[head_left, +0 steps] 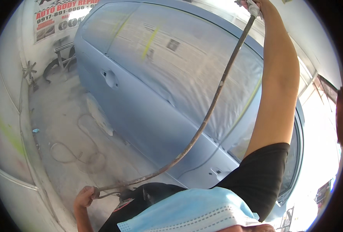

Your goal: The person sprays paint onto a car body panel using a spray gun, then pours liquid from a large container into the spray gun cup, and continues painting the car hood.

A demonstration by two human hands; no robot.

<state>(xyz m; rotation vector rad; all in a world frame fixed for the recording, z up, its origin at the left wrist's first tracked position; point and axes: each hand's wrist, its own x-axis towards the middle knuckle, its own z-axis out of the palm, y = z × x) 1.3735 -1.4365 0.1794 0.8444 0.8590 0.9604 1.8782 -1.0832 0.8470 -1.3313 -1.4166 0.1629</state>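
Note:
High at the top right, my right hand (256, 4) is closed around a whitish, paint-covered spray gun (252, 9), partly cut off by the frame's edge. From it a stained brown air hose (201, 127) curves down across the view to the lower left. There my left hand (85, 197) grips the hose, fingers wrapped round it, and holds it off the car. Behind the hose stands a dull blue-grey car (140, 104), its side windows masked with a clouded plastic sheet (187, 58) and strips of yellow tape (151, 41).
A thin hose (78, 156) lies in loops on the dusty floor (63, 116). Along the left runs a pale wall (5, 127) with yellow overspray. A metal stand (65, 54) and dark tyre (55, 69) sit at the back left, below a printed banner (59, 19).

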